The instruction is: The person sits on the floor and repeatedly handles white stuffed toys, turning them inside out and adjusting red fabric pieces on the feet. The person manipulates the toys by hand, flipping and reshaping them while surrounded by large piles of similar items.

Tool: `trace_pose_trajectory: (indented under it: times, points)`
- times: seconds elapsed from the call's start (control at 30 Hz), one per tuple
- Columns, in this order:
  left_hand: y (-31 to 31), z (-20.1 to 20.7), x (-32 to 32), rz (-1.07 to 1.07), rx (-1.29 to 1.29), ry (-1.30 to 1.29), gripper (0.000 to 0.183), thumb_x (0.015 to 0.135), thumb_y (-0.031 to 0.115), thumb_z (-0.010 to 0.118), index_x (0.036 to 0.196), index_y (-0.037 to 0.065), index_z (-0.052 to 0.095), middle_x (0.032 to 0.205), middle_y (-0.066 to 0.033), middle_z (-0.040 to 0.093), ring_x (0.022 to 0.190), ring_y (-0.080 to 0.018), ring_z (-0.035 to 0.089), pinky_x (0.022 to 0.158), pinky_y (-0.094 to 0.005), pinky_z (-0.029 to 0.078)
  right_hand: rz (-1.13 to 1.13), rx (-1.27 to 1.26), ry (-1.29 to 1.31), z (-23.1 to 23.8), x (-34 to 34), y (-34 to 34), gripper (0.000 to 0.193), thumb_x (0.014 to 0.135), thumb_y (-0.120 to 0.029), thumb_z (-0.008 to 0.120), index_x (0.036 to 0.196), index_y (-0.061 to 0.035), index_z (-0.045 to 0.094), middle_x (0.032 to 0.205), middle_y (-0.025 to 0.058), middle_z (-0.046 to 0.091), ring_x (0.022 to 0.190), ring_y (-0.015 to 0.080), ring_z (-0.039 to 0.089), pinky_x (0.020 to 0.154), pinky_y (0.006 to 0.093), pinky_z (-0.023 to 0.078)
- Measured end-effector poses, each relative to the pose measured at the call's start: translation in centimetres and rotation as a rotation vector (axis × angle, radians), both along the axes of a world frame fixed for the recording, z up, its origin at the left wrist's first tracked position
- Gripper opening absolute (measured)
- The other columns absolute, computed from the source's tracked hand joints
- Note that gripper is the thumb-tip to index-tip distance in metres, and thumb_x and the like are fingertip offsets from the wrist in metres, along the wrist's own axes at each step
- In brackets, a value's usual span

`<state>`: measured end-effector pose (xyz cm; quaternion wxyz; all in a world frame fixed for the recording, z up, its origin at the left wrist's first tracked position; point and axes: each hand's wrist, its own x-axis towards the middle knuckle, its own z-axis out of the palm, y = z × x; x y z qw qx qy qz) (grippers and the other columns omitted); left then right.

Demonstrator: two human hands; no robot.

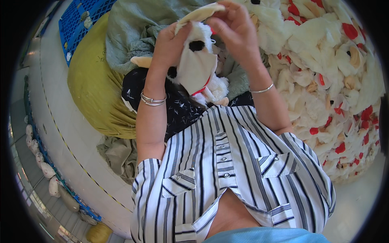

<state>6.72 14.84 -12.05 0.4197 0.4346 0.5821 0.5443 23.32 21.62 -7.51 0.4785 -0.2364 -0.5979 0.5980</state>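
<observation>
An unstuffed white plush toy skin with black eye patches, a cream muzzle and a red mouth edge hangs between my hands, above my lap. My left hand is closed on its upper left side, at one end of a cream ear-like flap. The fingers of my right hand pinch the flap's other end. A second cream flap sticks out beside my left wrist. Fluffy white fabric of the skin rests near my dark patterned clothing. Part of the left fingers is hidden behind the plush.
A large heap of white plush skins with red and cream parts rises at my right. Left of me lie a bulging olive-yellow sack and grey-green cloth. A blue plastic crate stands beyond, and several filled sacks line the far left.
</observation>
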Motion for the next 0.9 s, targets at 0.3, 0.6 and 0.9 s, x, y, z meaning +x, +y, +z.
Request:
trace_pose_trajectory:
  times: [0.3,0.6,0.9]
  points:
    - [0.2,-1.7,-0.6,0.130,-0.037,0.178,0.035,0.098,0.030,0.056,0.096,-0.003,0.067,0.081,-0.0061,0.070,0.073,-0.0080,0.059,0.067,-0.0288,0.050,0.037,0.159,-0.484,-3.5,0.4,-2.7,0.041,0.080,-0.011,0.076,0.114,-0.0044,0.054,0.091,0.0090,0.063,0.082,0.0174,0.059,0.076,0.0307,0.051]
    - [-0.2,-1.9,-0.9,-0.063,-0.131,0.094,0.026,0.095,0.026,0.063,0.102,0.001,0.067,0.087,0.0001,0.067,0.077,-0.0058,0.058,0.069,-0.0239,0.050,0.094,0.175,-0.338,-4.1,0.9,-1.6,0.033,0.089,-0.004,0.063,0.120,-0.0046,0.051,0.090,0.0058,0.065,0.082,0.0117,0.061,0.073,0.0252,0.049]
    - [-1.9,0.2,-1.0,-0.286,-0.206,-0.026,0.033,0.091,0.029,0.068,0.108,0.000,0.068,0.093,-0.0006,0.069,0.082,-0.0068,0.062,0.074,-0.0246,0.051,-0.127,0.282,-0.212,-0.7,2.0,0.3,0.022,0.091,-0.007,0.062,0.112,-0.0007,0.058,0.085,0.0061,0.068,0.074,0.0099,0.059,0.066,0.0237,0.048]
